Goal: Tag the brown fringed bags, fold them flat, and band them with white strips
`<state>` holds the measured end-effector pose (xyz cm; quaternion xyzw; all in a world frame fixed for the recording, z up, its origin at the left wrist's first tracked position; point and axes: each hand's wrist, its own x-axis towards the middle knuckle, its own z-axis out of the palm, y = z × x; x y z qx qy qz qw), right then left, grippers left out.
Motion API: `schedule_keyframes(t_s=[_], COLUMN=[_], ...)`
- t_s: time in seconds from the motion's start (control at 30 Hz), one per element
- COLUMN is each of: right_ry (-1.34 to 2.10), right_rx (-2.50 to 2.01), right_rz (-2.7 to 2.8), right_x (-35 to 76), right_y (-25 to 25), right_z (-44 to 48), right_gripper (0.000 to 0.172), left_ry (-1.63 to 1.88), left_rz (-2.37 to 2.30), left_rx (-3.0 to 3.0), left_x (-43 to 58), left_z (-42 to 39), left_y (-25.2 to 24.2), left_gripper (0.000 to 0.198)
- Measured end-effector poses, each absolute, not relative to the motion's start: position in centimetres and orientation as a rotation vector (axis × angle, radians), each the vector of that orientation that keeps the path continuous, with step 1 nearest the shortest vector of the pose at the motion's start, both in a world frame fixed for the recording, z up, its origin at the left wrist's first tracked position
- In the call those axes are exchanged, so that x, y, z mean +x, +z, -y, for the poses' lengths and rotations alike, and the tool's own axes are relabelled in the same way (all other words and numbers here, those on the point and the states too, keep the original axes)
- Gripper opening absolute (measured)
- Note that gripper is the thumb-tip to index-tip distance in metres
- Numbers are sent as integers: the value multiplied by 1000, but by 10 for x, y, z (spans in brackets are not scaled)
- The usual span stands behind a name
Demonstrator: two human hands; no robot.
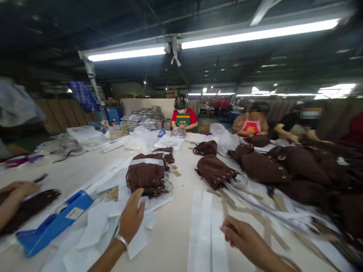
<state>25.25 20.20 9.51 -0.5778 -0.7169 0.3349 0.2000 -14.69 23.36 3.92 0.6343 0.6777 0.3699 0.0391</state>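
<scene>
Fringed brown bag (144, 177), crossed by a white band (147, 161), is set on the pale table (181, 200) straight ahead of the left hand (131, 219) and well to the left of the right hand (241, 234). Its white band is laid roughly left to right, and its fringe is turned towards the wearer; which axis is longer cannot be judged with certainty. By far the nearer is the left hand, its fingers extended and its thumb spread; its fingertips are placed at the bag's near edge, but whether contact is made cannot be told. The 2 hands are held well apart. On the right hand the fingers are curled beside long white strips (196, 230); whether anything thin is pinched there cannot be made out. To the left, a blue tape dispenser (56, 223) is seen.

The bag's underside is hidden, and a further fringed piece (169, 156) is partly covered behind it. Both forearms are cut off by the lower edge, and a co-worker's arms by the left edge.
</scene>
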Motion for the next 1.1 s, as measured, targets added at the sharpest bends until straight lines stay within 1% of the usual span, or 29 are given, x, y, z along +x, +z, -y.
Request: schedule_keyframes(t_s=[0.07, 0.1, 0.17, 0.23, 0.3, 0.33, 0.4, 0.53, 0.73, 0.93, 1.1], right_ry=[907, 853, 664, 432, 301, 282, 297, 321, 314, 286, 280], right_rx=[-1489, -1410, -1260, -1201, -1212, -1227, -1240, -1250, -1285, -1306, -1310], right_rz=[2112, 2155, 2234, 2302, 2322, 2319, 2309, 2300, 2284, 2289, 2267], right_x=[218, 192, 133, 76, 32, 17, -1, -6, -4, -6, -6], right_y=[88, 85, 77, 66, 50, 41, 24, 3, 3, 3, -2], right_z=[-228, -242, -271, -306, -341, -357, -382, -408, -429, -447, -461], right_gripper=[24, 29, 56, 83, 98, 101, 104, 104, 104, 100, 101], left_ry=[1332, 1357, 1298, 1169, 1064, 1035, 1042, 1123, 1093, 1098, 1114], left_rz=[-2221, -2252, -2238, -2128, -1960, -1876, -1766, -1694, -1673, -1676, -1692], left_rx=[1650, 1446, 1131, 988, 907, 860, 792, 791, 837, 840, 850], left_x=[-177, -191, -214, -231, -242, -246, -252, -255, -253, -255, -255], left_z=[-263, -278, -307, -332, -349, -356, -366, -385, -414, -432, -450], left_y=[60, 67, 74, 71, 61, 56, 46, 38, 41, 38, 33], left_gripper=[64, 73, 90, 95, 91, 89, 88, 85, 83, 87, 85])
